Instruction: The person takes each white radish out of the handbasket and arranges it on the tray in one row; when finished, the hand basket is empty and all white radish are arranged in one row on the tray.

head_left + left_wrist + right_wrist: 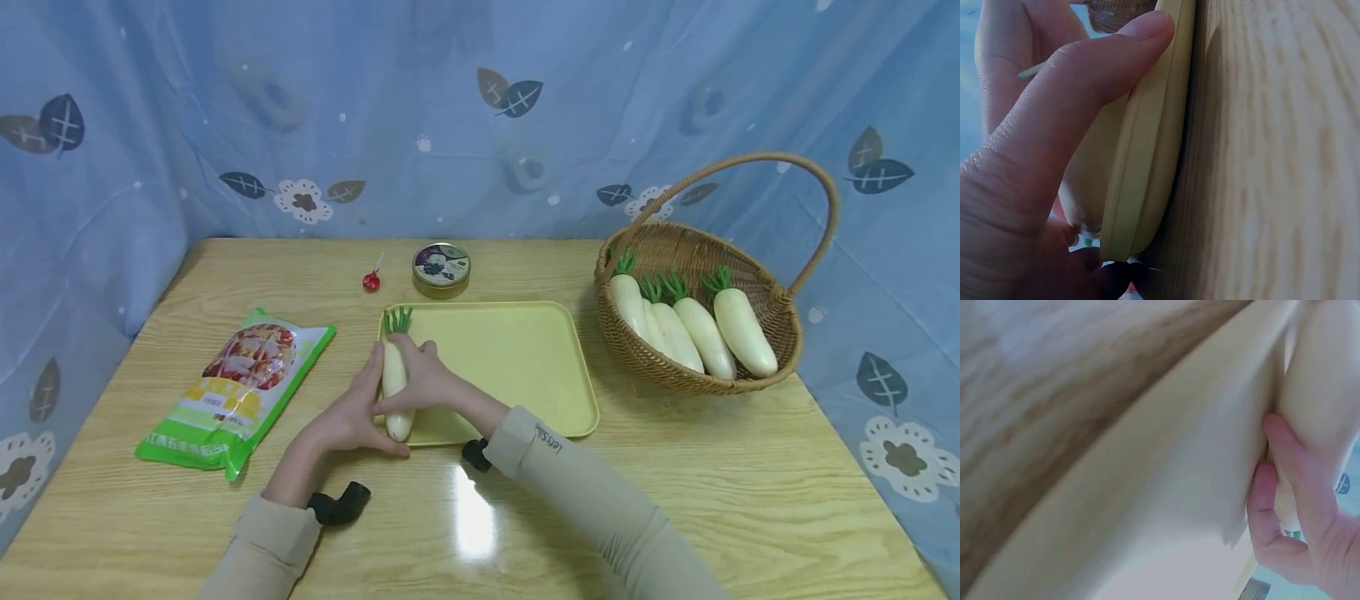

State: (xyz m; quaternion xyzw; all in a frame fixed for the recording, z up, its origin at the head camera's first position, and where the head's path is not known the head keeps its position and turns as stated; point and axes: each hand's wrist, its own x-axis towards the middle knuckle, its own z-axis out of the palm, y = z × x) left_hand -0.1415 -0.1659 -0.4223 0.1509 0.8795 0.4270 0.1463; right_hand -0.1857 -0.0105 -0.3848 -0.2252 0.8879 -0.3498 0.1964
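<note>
A white radish (pixel 393 375) with green leaf stubs lies lengthwise along the left end of the pale yellow tray (pixel 502 358). From the right, my right hand (pixel 427 379) grips the radish, thumb near its lower half and fingers near the leafy end. In the right wrist view, fingers (pixel 1300 469) curl against the radish's pale side (pixel 1319 381). My left hand (pixel 345 417) holds the tray's near left corner, fingers along the left edge and thumb at the front rim. The left wrist view shows that thumb (pixel 1097 75) across the tray's side wall (pixel 1138 162).
At the right stands a wicker basket (pixel 652 354) holding several more white radishes (pixel 742 333). A green and white food bag (pixel 240 387) lies left of the tray. Behind the tray are a round tin (pixel 441 271) and a red lollipop (pixel 371 281). A blue patterned curtain (pixel 450 150) surrounds the table.
</note>
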